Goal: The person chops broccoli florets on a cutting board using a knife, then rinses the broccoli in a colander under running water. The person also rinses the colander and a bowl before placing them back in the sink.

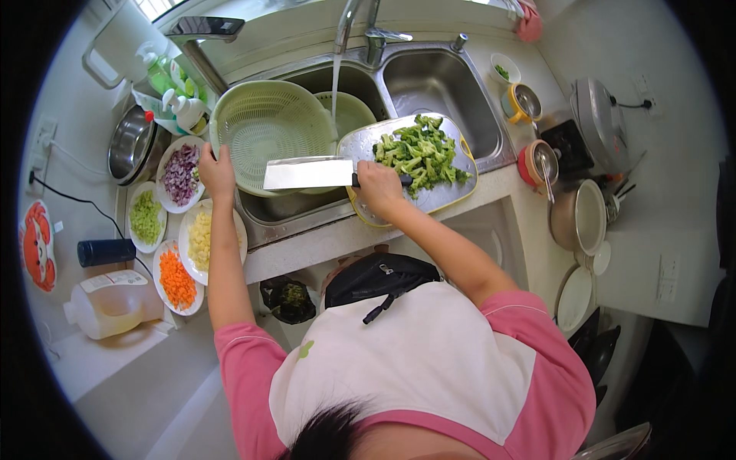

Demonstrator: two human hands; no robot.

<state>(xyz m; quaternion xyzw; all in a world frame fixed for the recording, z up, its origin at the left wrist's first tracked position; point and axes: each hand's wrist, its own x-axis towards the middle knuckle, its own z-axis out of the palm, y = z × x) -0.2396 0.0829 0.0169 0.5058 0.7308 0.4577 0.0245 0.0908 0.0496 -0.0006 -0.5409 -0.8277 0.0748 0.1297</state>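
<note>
My left hand point(218, 172) grips the near left rim of a pale green plastic colander point(270, 126), which is tilted over the left sink basin. In my right hand point(379, 187) is a cleaver point(310, 173) with a broad steel blade and a black handle. Its blade points left, in front of the colander's lower right part. Chopped broccoli point(422, 149) lies heaped on a metal-faced cutting board point(359, 144) with a yellow edge, under and beyond my right hand. Water runs from the faucet point(345, 29) towards a second green basin point(351, 112), partly hidden behind the colander.
Plates of diced purple onion point(181, 172), green vegetable point(146, 217), yellow cubes point(200, 238) and carrot point(177, 279) crowd the left counter. A plastic jug point(115, 302) lies beyond them. Cups point(522, 103), a pot point(578, 218) and a rice cooker point(599, 123) stand on the right.
</note>
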